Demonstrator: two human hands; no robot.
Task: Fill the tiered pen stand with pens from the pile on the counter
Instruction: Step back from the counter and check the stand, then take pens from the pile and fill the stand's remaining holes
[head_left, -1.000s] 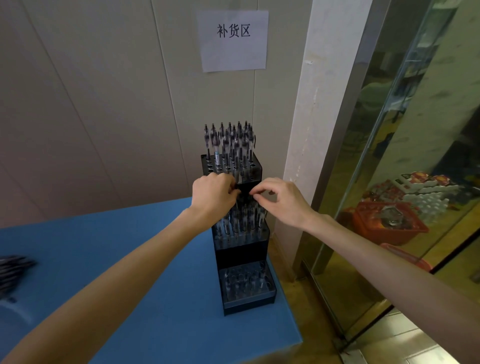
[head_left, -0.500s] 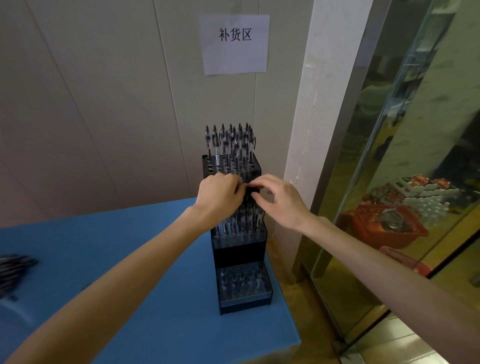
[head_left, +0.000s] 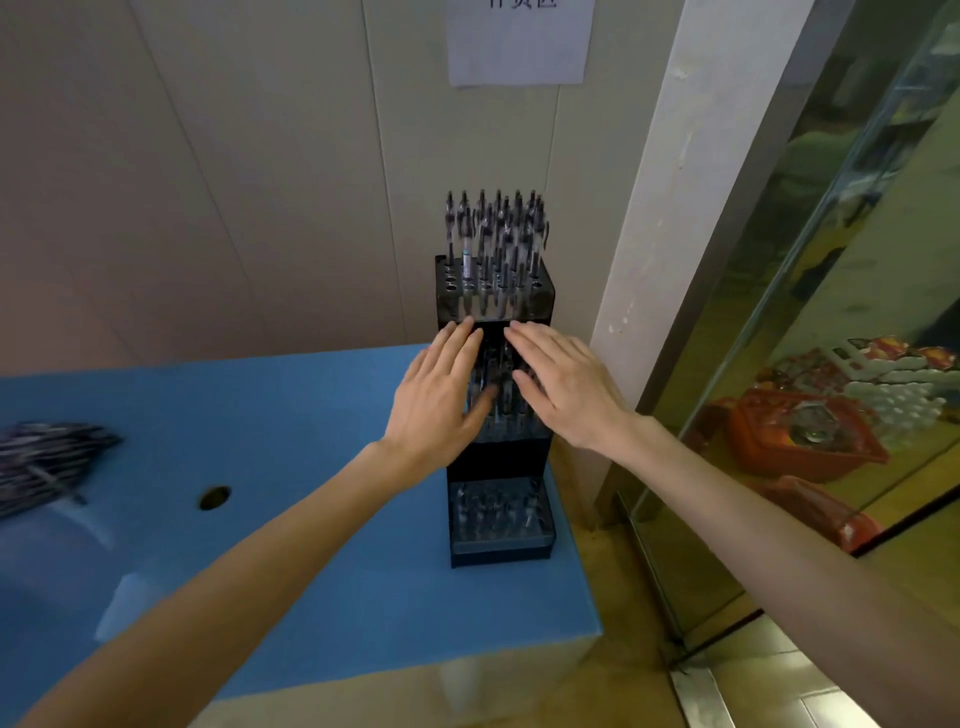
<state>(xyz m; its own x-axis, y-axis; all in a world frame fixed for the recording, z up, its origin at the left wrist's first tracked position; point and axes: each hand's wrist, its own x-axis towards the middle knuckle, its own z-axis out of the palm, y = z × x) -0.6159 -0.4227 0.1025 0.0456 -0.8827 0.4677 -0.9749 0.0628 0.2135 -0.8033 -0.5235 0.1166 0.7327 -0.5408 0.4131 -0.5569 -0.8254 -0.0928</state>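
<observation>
A black tiered pen stand (head_left: 497, 462) stands at the right end of the blue counter (head_left: 291, 519), against the wall. Its top tier holds several upright pens (head_left: 493, 234); the middle tier also holds pens, partly hidden by my hands; the bottom tier (head_left: 498, 512) shows transparent slots. My left hand (head_left: 441, 395) and my right hand (head_left: 563, 384) hover flat over the middle tier with fingers straight, holding nothing. The pile of pens (head_left: 47, 457) lies at the counter's left edge.
A round hole (head_left: 214, 497) sits in the counter left of the stand. A paper sign (head_left: 519, 41) hangs on the wall above. To the right is a white pillar (head_left: 675, 208) and a glass wall (head_left: 857, 312) with red baskets behind it.
Both hands were pinched together at the middle tier's pens; now their fingers are spread out straight and flat over that tier. The camera view has tilted downward.
</observation>
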